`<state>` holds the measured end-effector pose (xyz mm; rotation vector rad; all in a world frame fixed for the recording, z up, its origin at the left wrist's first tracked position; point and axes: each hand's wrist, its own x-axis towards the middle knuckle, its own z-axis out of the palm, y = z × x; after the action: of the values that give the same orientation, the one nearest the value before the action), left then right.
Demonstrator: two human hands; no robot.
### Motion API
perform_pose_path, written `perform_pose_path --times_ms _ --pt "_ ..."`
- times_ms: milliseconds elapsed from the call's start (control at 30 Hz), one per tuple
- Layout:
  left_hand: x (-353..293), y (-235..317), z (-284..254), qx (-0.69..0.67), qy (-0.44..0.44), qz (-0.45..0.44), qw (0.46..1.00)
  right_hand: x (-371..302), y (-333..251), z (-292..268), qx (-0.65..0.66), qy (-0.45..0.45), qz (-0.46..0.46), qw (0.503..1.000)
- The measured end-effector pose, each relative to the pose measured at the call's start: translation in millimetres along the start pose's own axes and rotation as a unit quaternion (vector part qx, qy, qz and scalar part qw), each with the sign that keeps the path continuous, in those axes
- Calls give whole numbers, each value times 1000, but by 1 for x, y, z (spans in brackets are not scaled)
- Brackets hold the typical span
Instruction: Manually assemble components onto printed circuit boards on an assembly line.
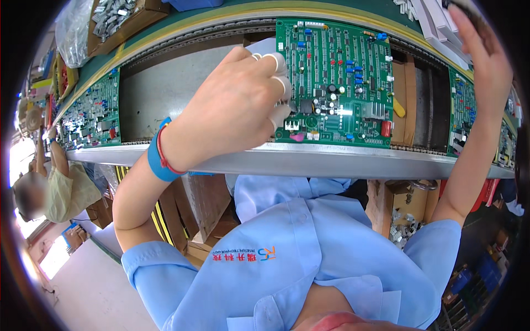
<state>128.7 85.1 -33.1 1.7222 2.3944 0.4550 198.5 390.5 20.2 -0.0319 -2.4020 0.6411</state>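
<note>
Green circuit board [337, 83], blue wristband [157, 160], light-blue shirt [309, 254].

Right hand [486, 66] fingertips perhaps beyond frame edge.

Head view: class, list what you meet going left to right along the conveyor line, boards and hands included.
Green circuit board at the left → left hand with white finger cots, at the middle board's left edge → middle green circuit board → brown cardboard piece → right-hand green circuit board → raised right hand.
</note>
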Motion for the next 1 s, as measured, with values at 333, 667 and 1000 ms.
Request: perform_pose_path --times_ms 333,667,1000 --pt "7 15 -4 93 -55 25 994 -42 46 6 109 -70 43 991" --pt "25 19 -10 144 -62 64 986 -42 52 4 119 -98 17 988" --pt "81 -51 -72 73 132 -7 989 -52 8 1 215 -104 113 964"
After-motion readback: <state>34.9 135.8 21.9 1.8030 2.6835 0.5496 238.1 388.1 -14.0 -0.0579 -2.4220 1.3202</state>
